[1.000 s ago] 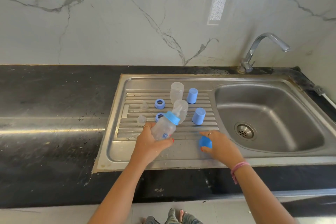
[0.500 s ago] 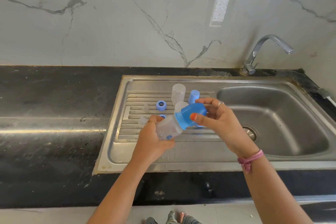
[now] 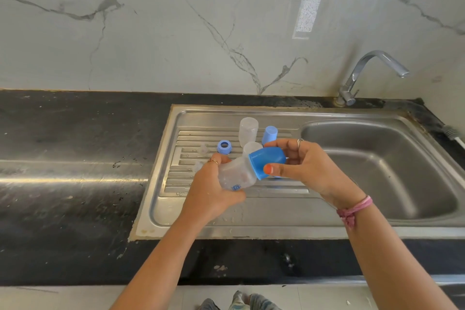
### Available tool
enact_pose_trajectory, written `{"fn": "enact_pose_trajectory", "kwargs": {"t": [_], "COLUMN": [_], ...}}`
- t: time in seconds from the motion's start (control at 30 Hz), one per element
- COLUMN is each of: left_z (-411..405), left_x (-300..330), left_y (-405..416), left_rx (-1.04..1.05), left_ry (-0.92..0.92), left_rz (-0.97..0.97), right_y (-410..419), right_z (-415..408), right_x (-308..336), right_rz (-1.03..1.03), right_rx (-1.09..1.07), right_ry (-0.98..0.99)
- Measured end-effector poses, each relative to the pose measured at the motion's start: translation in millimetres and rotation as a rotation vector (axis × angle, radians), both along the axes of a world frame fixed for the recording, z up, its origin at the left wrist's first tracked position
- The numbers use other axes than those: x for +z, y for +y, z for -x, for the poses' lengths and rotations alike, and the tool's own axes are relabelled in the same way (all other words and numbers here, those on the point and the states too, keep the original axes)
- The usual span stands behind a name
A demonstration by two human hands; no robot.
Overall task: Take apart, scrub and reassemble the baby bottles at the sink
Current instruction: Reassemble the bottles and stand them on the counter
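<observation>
**Over the drainboard: cap going on**

Over the drainboard [image 3: 251, 224] you've got the bottle [image 3: 236, 175] gripped in your left hand [image 3: 214, 191], right hand [image 3: 302, 166] pinching the blue cap [image 3: 266, 161] on its top. Approx one bottle rebuilt; bodies, a ring [image 3: 224, 146] & another cap [image 3: 269, 134] wait loose behind.

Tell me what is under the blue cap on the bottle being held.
The blue dome-shaped plastic cap sits over the neck of the clear plastic baby bottle. Its opaque wall hides whatever is inside, so a collar or teat cannot be confirmed.
</observation>
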State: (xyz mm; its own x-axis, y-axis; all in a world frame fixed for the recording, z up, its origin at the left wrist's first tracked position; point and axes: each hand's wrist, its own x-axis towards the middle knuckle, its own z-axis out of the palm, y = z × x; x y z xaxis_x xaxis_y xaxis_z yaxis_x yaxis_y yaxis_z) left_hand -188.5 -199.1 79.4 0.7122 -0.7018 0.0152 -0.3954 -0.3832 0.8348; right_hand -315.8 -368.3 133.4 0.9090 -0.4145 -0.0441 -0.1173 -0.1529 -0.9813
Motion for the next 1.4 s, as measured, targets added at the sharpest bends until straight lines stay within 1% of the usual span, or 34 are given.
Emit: {"fn": "enact_pose_trajectory", "kwargs": {"t": [0.1,0.17,0.23,0.3,0.37,0.47,0.53,0.6,0.67,0.77,0.83,1.03,1.23,1.33,1.4], "left_z": [3,5,3,1,0,1,1,1,3,9,12,26,25,26,26], "left_x": [-1,-1,0,2,4,3,4,5,6,8,9,10,3,3,4], "left_y": [-3,-5,-6,-7,-8,-12,-13,-14,-16,-20,-22,-38,-46,-50,-52], "left_rx": [0.043,0.061,0.056,0.038,0.008,-0.03,-0.027,-0.024,-0.014,-0.018,-0.021,0.039,0.151,0.162,0.137], "left_ry": [-0.022,-0.048,-0.073,-0.08,-0.043,0.053,0.1,0.145,0.201,0.248,0.257,0.333,0.373,0.401,0.424], "left_rz": [0.029,0.028,0.027,0.028,0.022,0.021,0.034,0.061,0.09,0.097,0.105,0.205,0.252,0.287,0.296], "right_y": [-2,-2,-1,-1,2,6,3,-2,-2,8,16,26,36,34,29], "right_z": [-3,-7,-10,-12,-15,-21,-22,-19,-19,-26,-30,-40,-52,-54,-48], "right_x": [0,-3,-5,-4,-1,1,2,2,-3,-16,-19,-15,-16,-17,-18], "right_rz": [-0.045,-0.056,-0.064,-0.09,-0.089,-0.012,-0.05,-0.181,-0.282,-0.393,-0.428,-0.327,-0.34,-0.317,-0.322], "right_rx": [-0.017,-0.045,-0.072,-0.11,-0.147,-0.19,-0.147,-0.038,0.012,-0.017,-0.082,-0.279,-0.414,-0.437,-0.346], "right_ry": [-0.004,0.032,0.074,0.067,0.041,0.05,0.051,-0.021,-0.127,-0.276,-0.328,-0.343,-0.292,-0.296,-0.302]}}
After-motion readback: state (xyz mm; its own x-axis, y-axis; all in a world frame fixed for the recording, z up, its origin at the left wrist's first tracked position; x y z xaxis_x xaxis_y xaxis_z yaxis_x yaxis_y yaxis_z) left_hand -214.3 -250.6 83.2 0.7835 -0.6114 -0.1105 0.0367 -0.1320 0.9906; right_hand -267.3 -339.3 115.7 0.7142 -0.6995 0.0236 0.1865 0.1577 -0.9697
